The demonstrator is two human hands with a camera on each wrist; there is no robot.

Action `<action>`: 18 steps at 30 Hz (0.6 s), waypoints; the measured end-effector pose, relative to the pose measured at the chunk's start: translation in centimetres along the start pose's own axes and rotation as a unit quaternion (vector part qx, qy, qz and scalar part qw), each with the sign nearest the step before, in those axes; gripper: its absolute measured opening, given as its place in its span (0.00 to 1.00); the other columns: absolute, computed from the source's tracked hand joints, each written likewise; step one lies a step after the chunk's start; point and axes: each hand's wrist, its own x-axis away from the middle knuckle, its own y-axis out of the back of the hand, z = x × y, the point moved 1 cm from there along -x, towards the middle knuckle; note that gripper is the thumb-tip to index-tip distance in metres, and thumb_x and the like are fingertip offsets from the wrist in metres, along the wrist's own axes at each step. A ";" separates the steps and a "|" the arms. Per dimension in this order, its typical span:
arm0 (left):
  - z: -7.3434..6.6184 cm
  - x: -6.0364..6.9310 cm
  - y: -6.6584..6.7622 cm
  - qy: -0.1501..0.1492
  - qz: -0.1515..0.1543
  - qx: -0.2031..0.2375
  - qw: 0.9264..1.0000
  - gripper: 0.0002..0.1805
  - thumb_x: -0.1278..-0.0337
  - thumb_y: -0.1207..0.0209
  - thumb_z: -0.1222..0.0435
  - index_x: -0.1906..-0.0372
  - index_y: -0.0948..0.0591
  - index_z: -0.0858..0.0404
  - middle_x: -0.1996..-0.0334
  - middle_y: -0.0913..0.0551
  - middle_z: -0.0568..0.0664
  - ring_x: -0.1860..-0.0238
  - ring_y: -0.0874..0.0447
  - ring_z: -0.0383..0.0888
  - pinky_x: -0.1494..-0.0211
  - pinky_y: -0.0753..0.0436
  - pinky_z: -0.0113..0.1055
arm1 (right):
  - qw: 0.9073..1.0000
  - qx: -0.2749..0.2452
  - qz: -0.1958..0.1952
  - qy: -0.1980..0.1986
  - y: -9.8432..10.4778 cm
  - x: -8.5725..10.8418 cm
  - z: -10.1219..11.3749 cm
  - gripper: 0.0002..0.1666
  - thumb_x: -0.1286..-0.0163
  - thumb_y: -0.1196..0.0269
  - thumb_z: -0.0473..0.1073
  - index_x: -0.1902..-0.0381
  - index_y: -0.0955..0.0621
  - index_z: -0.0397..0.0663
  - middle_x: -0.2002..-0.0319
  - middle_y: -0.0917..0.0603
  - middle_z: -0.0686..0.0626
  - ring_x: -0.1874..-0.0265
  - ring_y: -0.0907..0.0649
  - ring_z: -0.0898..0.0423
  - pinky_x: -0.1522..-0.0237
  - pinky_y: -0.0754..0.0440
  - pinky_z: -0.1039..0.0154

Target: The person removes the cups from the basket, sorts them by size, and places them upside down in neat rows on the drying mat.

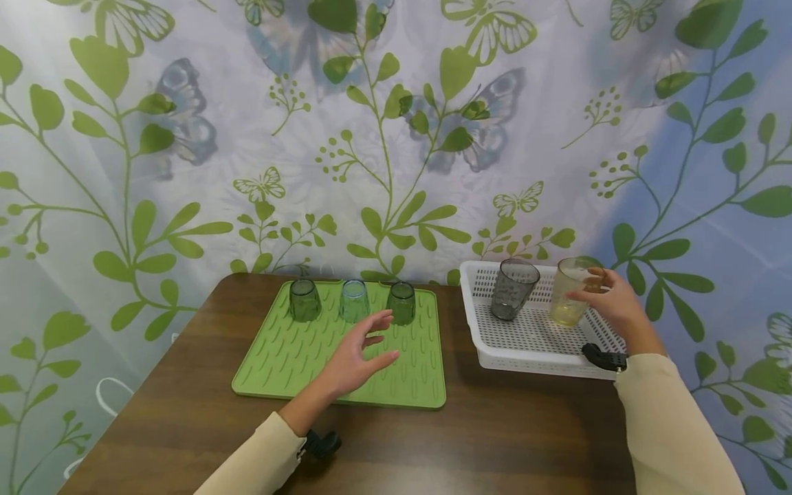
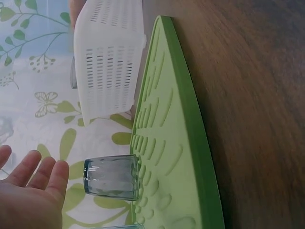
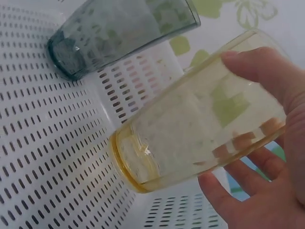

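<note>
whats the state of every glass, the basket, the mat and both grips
white basket: upright on table
green mat: flat on table
grey glass: mouth up, in white basket
yellow glass: mouth up, held
left green glass: upside down
blue glass: upside down
right green glass: upside down
left-hand grip: empty
right-hand grip: holding yellow glass

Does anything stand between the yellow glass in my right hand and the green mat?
Yes: the gray glass, left of the yellow glass, then the left wall of the white basket, before the green mat.
</note>
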 end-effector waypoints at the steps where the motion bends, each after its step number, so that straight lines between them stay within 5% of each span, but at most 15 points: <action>1: 0.0 -0.1 -0.1 -0.003 0.000 0.002 1.000 0.38 0.32 0.34 0.58 0.22 0.37 0.48 0.26 0.31 0.49 0.24 0.34 0.55 0.26 0.26 0.46 | 1.000 0.002 -0.003 0.003 0.0 0.2 0.3 0.64 0.33 0.32 0.65 0.17 0.54 0.43 0.24 0.43 0.29 0.28 0.38 0.29 0.37 0.31 0.29; 8: 0.3 -1.2 -0.5 -0.009 0.001 0.008 1.000 0.38 0.32 0.34 0.60 0.22 0.36 0.47 0.26 0.30 0.48 0.25 0.31 0.48 0.26 0.25 0.46 | 0.997 0.026 -0.051 0.047 0.0 2.0 2.1 0.60 0.32 0.31 0.62 0.18 0.48 0.43 0.27 0.37 0.31 0.30 0.34 0.31 0.42 0.27 0.32; 18: -0.3 -2.9 -0.4 -0.025 0.011 0.013 1.000 0.39 0.33 0.33 0.61 0.22 0.36 0.49 0.25 0.31 0.50 0.25 0.32 0.50 0.26 0.26 0.48 | 0.989 0.049 -0.089 0.103 -1.2 4.8 5.9 0.57 0.36 0.27 0.59 0.19 0.43 0.50 0.31 0.32 0.35 0.36 0.27 0.35 0.48 0.23 0.34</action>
